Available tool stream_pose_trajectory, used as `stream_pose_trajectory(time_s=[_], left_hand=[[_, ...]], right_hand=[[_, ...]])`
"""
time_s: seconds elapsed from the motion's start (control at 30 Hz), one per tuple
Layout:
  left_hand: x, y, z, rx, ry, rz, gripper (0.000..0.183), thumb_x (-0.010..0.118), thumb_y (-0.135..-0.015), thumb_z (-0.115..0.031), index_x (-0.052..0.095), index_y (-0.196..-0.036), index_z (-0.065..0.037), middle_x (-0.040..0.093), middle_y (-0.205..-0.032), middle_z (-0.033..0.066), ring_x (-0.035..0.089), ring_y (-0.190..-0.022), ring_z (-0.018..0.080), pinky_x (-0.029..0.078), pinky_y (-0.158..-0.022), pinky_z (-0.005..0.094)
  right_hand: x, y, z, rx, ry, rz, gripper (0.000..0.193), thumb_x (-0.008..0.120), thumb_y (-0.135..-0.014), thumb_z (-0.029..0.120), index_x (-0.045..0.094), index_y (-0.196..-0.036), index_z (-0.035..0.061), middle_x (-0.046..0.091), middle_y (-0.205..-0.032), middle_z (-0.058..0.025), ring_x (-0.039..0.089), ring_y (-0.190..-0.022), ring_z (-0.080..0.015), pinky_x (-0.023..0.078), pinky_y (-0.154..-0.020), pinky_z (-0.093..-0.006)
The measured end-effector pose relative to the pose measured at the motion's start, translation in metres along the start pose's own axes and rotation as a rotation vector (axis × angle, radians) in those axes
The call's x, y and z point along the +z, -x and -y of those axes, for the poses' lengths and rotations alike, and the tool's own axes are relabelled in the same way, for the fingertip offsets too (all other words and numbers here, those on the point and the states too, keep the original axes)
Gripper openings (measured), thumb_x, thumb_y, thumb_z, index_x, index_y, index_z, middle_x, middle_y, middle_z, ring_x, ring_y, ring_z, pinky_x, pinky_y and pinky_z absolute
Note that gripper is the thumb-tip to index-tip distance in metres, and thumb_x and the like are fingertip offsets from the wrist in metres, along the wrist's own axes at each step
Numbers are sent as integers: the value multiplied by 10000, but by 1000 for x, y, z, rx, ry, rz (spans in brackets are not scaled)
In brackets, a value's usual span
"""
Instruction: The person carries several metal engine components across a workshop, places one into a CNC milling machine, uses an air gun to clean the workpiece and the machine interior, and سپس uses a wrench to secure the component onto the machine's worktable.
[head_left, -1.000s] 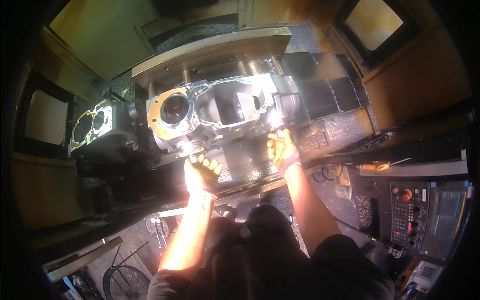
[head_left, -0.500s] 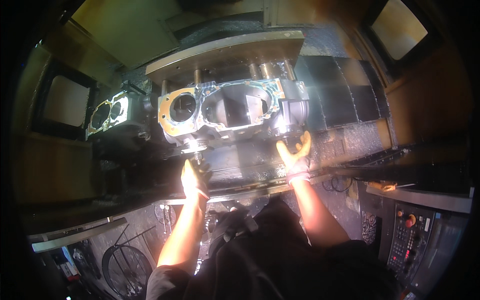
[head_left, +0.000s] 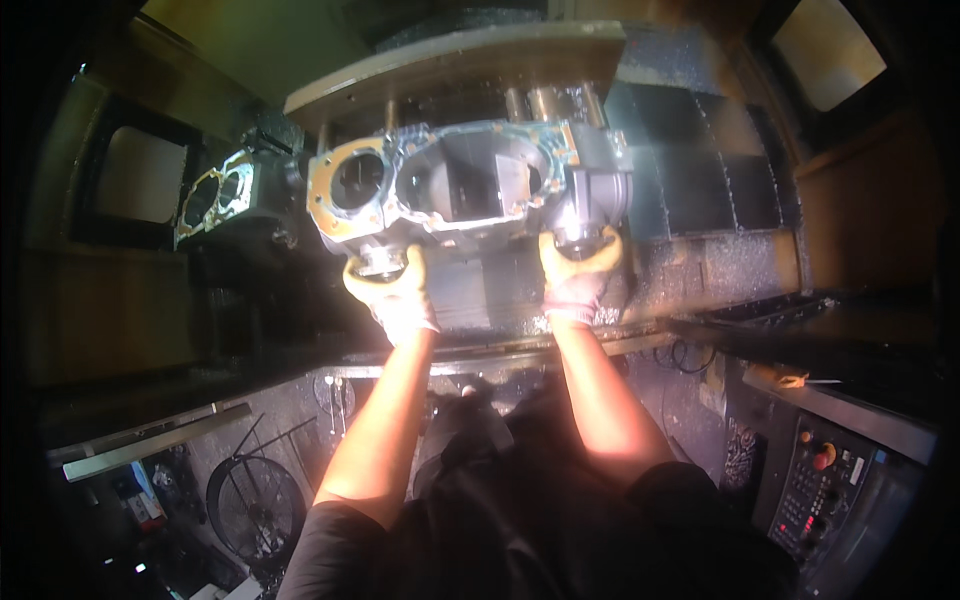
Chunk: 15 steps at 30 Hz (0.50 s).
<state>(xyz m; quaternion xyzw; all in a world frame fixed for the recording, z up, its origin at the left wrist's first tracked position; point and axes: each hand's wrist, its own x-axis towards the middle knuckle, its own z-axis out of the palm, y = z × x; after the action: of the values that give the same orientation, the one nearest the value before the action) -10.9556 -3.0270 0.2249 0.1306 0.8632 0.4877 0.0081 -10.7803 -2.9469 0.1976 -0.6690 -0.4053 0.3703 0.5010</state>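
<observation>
Farther forward than before, our left hand point(head_left: 393, 292) and right hand point(head_left: 580, 278) now curl round the casting's point(head_left: 391, 172) near-side left fitting point(head_left: 380, 262) and right fitting point(head_left: 582, 238), apparently gripping, which calls next for even pressure.

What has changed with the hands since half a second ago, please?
The left hand has moved forward and now cups the left round part; the right hand has also moved forward and now cups the right round part. The metal block looks unmoved.
</observation>
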Motion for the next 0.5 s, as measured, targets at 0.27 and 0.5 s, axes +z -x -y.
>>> stream_pose_trajectory(time_s=[0.27,0.5], left_hand=[[-32,-5,-20,32,4,-77,819,824,-819,-495,495,-1348,37,623,-1210,205,620,-1073,261,499,-959,375],[-72,-25,-36,184,417,59,557,696,-914,-468,590,-1154,23,657,-1048,162,654,-931,251,565,-812,383]], right_hand=[[-63,-8,-38,-65,-61,313,1118,931,-715,387,283,-1552,28,448,-1450,-193,540,-1191,-309,494,-977,-432],[-74,-38,-51,503,-418,917,808,426,-999,693,615,-1223,-60,728,-898,-140,656,-597,-142,490,-476,-227]])
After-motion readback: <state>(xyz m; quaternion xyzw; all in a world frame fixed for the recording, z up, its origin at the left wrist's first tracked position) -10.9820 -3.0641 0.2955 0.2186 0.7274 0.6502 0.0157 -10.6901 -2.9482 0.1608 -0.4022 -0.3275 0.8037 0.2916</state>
